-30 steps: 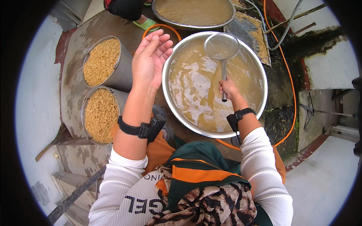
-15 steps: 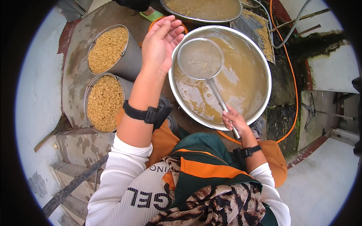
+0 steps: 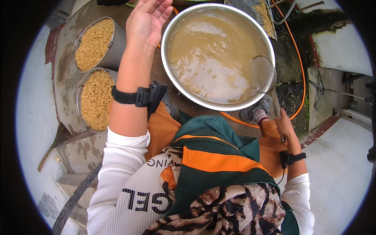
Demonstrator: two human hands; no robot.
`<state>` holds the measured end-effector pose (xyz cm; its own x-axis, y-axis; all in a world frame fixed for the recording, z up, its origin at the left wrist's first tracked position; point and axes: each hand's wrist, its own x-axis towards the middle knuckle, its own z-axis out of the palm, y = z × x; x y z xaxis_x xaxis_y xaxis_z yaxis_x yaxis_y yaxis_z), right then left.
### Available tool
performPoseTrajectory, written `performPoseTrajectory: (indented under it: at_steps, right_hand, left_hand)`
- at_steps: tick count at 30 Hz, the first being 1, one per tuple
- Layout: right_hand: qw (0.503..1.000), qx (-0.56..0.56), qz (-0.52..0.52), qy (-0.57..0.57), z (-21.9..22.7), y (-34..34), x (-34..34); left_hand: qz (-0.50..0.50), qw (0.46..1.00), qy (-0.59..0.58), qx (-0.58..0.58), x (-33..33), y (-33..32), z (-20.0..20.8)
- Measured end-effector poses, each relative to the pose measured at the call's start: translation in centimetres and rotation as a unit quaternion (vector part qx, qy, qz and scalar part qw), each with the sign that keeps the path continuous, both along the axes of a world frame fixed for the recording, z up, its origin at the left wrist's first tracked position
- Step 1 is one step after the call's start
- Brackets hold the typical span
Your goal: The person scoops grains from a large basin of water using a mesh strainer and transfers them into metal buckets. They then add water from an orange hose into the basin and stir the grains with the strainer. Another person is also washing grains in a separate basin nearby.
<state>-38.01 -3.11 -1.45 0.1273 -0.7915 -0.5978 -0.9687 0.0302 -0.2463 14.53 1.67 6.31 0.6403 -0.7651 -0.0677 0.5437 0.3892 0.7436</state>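
Observation:
My right hand (image 3: 284, 123) is closed around the metal handle of a round mesh skimmer (image 3: 261, 72). The skimmer's head is at the right side of a wide metal basin (image 3: 229, 106) of cloudy tan water, overlapping its rim. A few bubbles and ripples show on the water. My left hand (image 3: 147, 21) is raised near the basin's upper left, palm turned up and fingers loosely stretched, holding nothing. Its fingertips are partly cut off by the top edge.
Two grey metal buckets (image 3: 118, 44) filled with golden grain stand at the left. An orange hose (image 3: 302, 66) curves around the right side of the basin. A twig broom (image 3: 58, 141) leans by the left wall, above concrete steps. My shoe (image 3: 256, 107) is beside the basin.
My right hand has brought the skimmer from over the basin's upper left to its right rim. My left hand stays raised. The view has shifted, so the second basin is mostly out of sight.

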Motion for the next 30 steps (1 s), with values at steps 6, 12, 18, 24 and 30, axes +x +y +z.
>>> performPoseTrajectory:
  at_steps: [6, 12, 18, 24, 30]
  right_hand:
    - [0.928, 0.289, -0.169, -0.163, 2.3, 5.0, 4.3]
    - [0.74, 0.476, -0.318, -0.353, -0.8, 6.4, 9.3]
    - [0.676, 0.446, -0.325, -0.488, -1.8, 5.5, 11.3]
    - [0.661, 0.392, -0.233, -0.596, 0.9, -1.3, 13.0]
    - [0.618, 0.287, -0.253, -0.687, 2.2, -12.5, 14.4]
  left_hand:
    - [-0.005, 1.0, 0.004, 0.003, -0.2, 0.0, 0.2]
    - [-0.007, 1.0, 0.01, -0.003, -0.1, 0.2, 0.0]
    - [-0.011, 1.0, -0.012, 0.006, -0.1, 0.3, 0.3]
    - [-0.017, 1.0, -0.005, 0.0, -0.7, 0.1, 0.6]
    - [-0.034, 0.999, -0.006, 0.036, -1.3, 0.1, 0.4]
